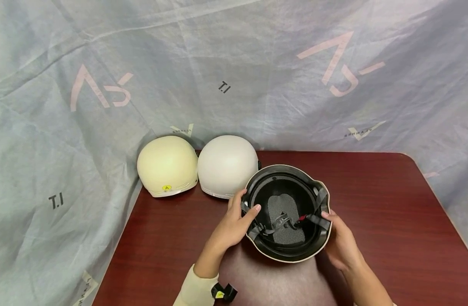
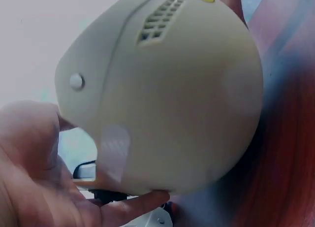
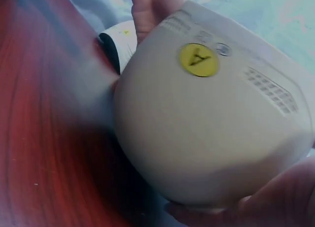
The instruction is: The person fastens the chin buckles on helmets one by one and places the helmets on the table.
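Both hands hold a cream helmet (image 1: 285, 216) bottom up above the table, its black lining, grey mesh pad and dark straps facing the head camera. My left hand (image 1: 234, 225) grips the left rim, thumb over the edge and fingers along the outer shell. At the opposite rim, the right hand (image 1: 341, 244) pinches the edge with its thumb on top; its fingers are mostly hidden behind the shell. A red buckle part (image 1: 302, 218) shows on the strap inside. The right wrist view shows a round yellow sticker (image 3: 198, 60) marked A on the shell, near a grid vent (image 3: 272, 90).
A pale yellow helmet (image 1: 166, 163) and a white helmet (image 1: 228, 165) stand side by side, open side down, at the table's back left. Behind the dark red wooden table (image 1: 379, 204) hangs a grey printed cloth (image 1: 256, 85), which also covers the left side.
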The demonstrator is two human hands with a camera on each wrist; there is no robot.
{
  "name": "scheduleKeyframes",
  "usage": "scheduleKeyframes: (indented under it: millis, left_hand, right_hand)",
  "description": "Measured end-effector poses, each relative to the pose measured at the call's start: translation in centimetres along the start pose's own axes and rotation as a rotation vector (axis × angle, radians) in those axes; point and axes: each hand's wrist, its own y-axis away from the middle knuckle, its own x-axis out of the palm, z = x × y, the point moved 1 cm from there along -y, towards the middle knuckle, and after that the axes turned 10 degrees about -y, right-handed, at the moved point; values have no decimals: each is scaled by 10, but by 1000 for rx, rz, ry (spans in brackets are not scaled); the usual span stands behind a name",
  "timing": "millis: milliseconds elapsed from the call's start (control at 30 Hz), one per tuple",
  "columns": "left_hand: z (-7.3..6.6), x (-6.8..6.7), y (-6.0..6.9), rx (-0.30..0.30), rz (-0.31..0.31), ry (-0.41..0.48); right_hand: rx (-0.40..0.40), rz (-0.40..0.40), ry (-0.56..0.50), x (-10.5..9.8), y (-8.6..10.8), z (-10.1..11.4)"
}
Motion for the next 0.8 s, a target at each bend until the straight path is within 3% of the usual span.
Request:
scheduleKeyframes:
  millis: [167, 300, 433, 600, 667, 800]
  left_hand:
    - [-4, 0, 1, 22, 79, -46]
    - [-7, 0, 2, 33, 79, -66]
    - [-13, 3, 7, 58, -12, -124]
    - [-28, 10, 18, 156, -161, -280]
    - [-37, 13, 25, 205, -134, -315]
    - [-58, 26, 38, 316, 42, -336]
  right_hand:
    - [-78, -9, 55, 2, 2, 5]
    - [-88, -61, 50, 4, 2, 7]
    - [-93, -104, 58, 6, 0, 7]
    - [-112, -149, 57, 6, 0, 10]
    - [-124, -155, 58, 6, 1, 11]
    - [-159, -161, 81, 8, 1, 13]
